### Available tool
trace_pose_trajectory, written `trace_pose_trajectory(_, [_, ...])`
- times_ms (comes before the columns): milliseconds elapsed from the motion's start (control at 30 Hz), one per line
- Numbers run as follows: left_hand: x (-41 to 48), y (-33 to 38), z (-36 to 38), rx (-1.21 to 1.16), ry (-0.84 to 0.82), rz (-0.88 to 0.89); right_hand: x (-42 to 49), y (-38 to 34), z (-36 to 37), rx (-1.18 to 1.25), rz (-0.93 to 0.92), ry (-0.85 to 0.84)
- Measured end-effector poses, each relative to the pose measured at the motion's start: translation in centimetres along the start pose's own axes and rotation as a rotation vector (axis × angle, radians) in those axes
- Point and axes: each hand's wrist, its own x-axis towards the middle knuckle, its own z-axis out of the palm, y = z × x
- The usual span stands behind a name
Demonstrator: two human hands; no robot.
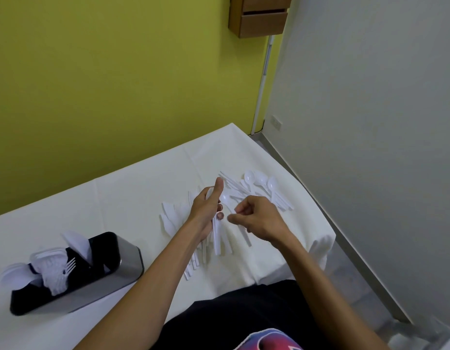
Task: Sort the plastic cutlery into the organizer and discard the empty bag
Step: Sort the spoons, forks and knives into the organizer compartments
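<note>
Organizer (105, 284) holds forks (70, 265) and spoons (14, 274); left grip (206, 210) clasps cutlery bundle (216, 241); right grip (259, 219) curled, hold unclear.

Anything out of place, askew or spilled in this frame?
Only mildly. In the organizer, the spoons at its left end splay out well past the rim instead of standing upright, and might tip out. The loose cutlery scattered on the table looks like unsorted work, not a spill.
</note>
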Motion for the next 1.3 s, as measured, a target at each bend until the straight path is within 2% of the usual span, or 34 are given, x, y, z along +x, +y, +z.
trace_pose_trajectory(100, [-0.2, 0.3, 0.1, 0.002, -0.02, 0.019, 0.1, -1.0, 1.8, -0.009, -0.059, -0.006])
trace_pose_trajectory(233, [-0.8, 1.5, -0.5, -0.16, 0.128, 0.094, -0.1, -0.5, 2.6, 0.056, -0.091, 0.054])
trace_pose_trajectory(300, [-1.1, 2.8, -1.4, -0.38, 0.183, 0.097, -0.2, 0.1, 2.8, 0.191, -0.031, 0.095])
trace_pose_trajectory(367, [-1.3, 3.9, -1.8, -0.521, 0.187, 0.096, 0.1, 0.8, 2.9, 0.399, 0.111, 0.118])
trace_pose_trajectory(467, [-2.7, 4.4, -1.4, -0.575, 0.165, 0.137, 0.4, 0.1, 4.6, 0.859, 0.374, 0.036])
trace_pose_trajectory(533, [-3.9, 4.1, -1.2, -0.575, 0.184, 0.173, 0.0, -1.4, 6.0, 1.084, 0.427, -0.036])
trace_pose_trajectory(700, [-7.4, 5.1, -4.0, -0.6, 0.223, 0.265, -0.8, -4.2, 9.4, 1.095, 0.376, -0.079])
trace_pose_trajectory(833, [-10.4, 6.3, -7.9, -0.659, 0.257, 0.339, -1.7, -6.7, 12.5, 1.053, 0.309, -0.121])
trace_pose_trajectory(900, [-11.8, 6.8, -9.9, -0.644, 0.312, 0.386, -2.5, -7.9, 14.2, 0.94, 0.215, -0.15])
trace_pose_trajectory(967, [-13.4, 7.3, -13.1, -0.619, 0.386, 0.449, -4.2, -9.5, 16.5, 0.621, 0.017, -0.118])
trace_pose_trajectory(1033, [-15.5, 8.0, -16.7, -0.619, 0.456, 0.512, -5.6, -10.0, 19.2, 0.227, -0.209, -0.009])
trace_pose_trajectory(1067, [-16.3, 8.4, -18.0, -0.628, 0.483, 0.538, -5.9, -9.7, 20.1, 0.096, -0.309, 0.027])
trace_pose_trajectory(1133, [-18.2, 8.7, -21.8, -0.642, 0.562, 0.6, -6.3, -9.1, 23.0, -0.074, -0.476, -0.014])
trace_pose_trajectory(1200, [-19.5, 8.6, -24.7, -0.636, 0.622, 0.649, -6.1, -7.9, 25.1, -0.22, -0.543, -0.064])
trace_pose_trajectory(1300, [-20.4, 7.7, -28.0, -0.639, 0.703, 0.673, -5.8, -7.5, 26.5, -0.307, -0.532, -0.034])
